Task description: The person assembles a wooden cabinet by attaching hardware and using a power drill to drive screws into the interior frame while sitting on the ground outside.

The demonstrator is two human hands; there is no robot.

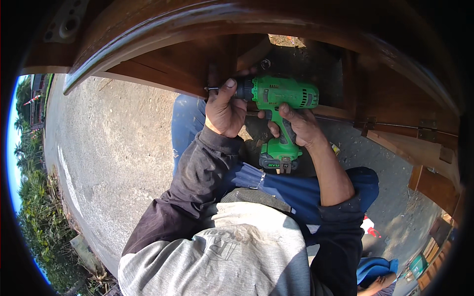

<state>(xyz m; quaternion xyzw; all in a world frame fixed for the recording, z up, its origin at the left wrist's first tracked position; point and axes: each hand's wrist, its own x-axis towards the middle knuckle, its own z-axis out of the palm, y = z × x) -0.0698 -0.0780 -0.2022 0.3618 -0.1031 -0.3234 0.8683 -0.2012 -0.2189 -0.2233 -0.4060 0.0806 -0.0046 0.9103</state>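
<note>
My right hand (296,124) grips the handle of a green and black cordless drill (281,98), which lies level and points left. My left hand (224,111) is closed around the drill's chuck and bit end (213,89), thumb up, pressing it against the dark brown wooden panel (173,69). The bit tip meets the wood near a seam under the curved varnished edge (148,34). Both forearms wear dark sleeves.
A large curved wooden structure arches overhead; metal hinges (427,130) sit on its boards at the right. Rough concrete ground (113,148) spreads to the left, with plants (34,207) along its edge. Wood pieces and a green box (419,264) lie lower right.
</note>
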